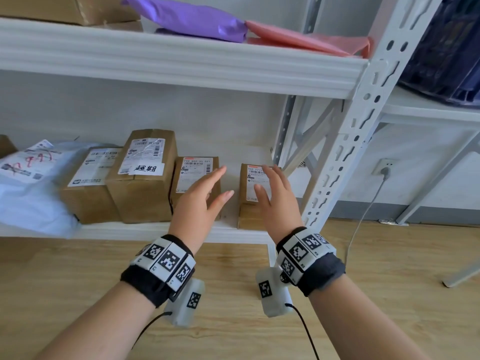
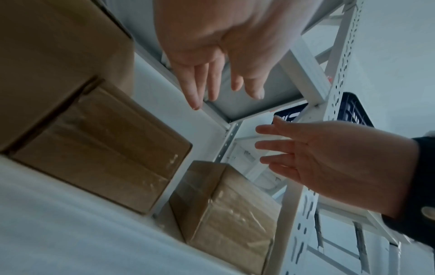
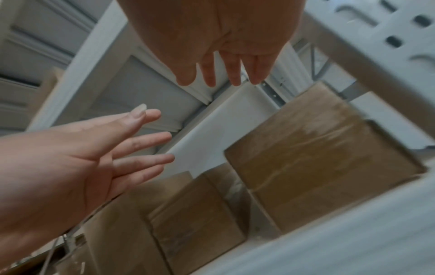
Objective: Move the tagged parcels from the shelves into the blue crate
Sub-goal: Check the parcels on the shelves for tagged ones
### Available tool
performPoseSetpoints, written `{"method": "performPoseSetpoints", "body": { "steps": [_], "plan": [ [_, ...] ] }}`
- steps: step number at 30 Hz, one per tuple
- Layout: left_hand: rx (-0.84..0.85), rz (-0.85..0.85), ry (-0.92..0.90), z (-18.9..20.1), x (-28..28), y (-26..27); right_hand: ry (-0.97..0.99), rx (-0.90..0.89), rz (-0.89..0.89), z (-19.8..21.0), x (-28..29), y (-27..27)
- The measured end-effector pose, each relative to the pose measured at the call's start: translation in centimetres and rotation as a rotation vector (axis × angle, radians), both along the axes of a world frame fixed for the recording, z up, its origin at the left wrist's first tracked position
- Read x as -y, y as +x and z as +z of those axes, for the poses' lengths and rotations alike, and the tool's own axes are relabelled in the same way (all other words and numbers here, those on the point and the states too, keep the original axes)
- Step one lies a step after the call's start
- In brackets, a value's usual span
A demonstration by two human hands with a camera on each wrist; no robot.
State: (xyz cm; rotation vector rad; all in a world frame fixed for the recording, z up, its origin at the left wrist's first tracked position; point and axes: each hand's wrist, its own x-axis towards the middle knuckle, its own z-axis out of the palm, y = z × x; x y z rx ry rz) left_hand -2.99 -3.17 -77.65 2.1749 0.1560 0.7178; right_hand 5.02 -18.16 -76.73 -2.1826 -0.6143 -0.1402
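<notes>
Both my hands are spread wide, holding nothing. The right hand [image 1: 275,197] hovers over the box [image 1: 253,201] at the shelf's [image 1: 145,231] front right corner; the left hand [image 1: 205,196] sits just left of it.

Head view: from above and behind both wrists, facing forward and down at the lower shelf [image 1: 145,229], near. Left wrist view: from under the left hand [image 2: 219,46], looking up along its fingers, very near. Right wrist view: the same from under the right hand [image 3: 212,37]. Shared by all three: both hands and the rightmost box [image 1: 253,193] [image 2: 226,214] [image 3: 317,167]
</notes>
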Motion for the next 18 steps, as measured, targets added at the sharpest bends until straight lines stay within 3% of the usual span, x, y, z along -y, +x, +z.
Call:
{"method": "performPoseSetpoints", "body": {
  "steps": [4,11,18],
  "plan": [
    [0.037,0.054,0.038,1.3,-1.7,-1.0,0.009,0.021,0.051,0.9,-1.9,-0.9],
    [-0.037,0.095,0.087,1.3,-4.6,-2.4,0.004,0.013,0.130,1.0,-5.2,-2.3],
    [-0.126,0.092,0.073,0.7,-5.7,-3.3,-0.135,-0.031,0.211,-0.9,-7.8,-2.8]
  ]
}}
